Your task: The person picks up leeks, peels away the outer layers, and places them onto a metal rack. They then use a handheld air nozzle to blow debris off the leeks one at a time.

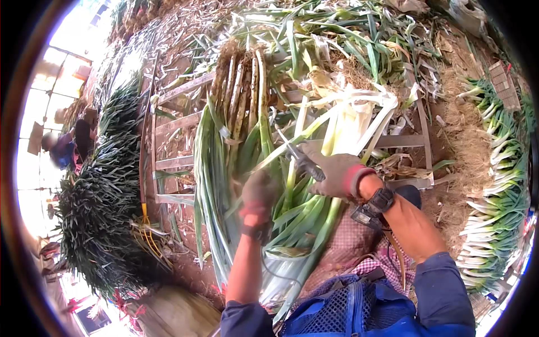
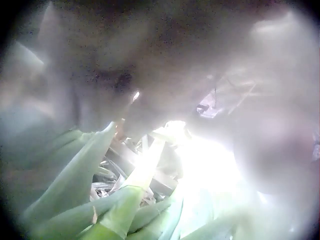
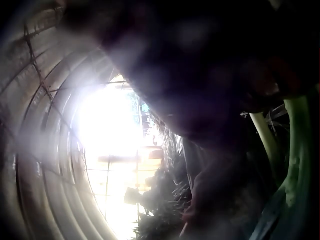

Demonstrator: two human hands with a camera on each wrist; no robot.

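In the head view my gloved right hand (image 1: 337,171) grips a dark handheld tool (image 1: 306,163) with a thin nozzle pointing up and left. My gloved left hand (image 1: 259,194), blurred, is over the green leaves of the leeks (image 1: 216,185); I cannot tell whether it grips one. A single pale green leek stalk (image 1: 306,133) slants between the two hands. Several leeks with soiled, rooted ends (image 1: 238,92) lie side by side beyond the left hand. Leek leaves (image 2: 75,175) show below the blurred left hand in its wrist view. The right wrist view is mostly dark, with a leek stalk (image 3: 299,145) at the right.
A slatted wooden frame (image 1: 182,124) lies beneath the leeks. Loose trimmings (image 1: 337,33) cover the ground beyond. A tall heap of green leeks (image 1: 109,208) stands at left, near another person (image 1: 64,149). A row of white-stemmed leeks (image 1: 494,185) lies at right.
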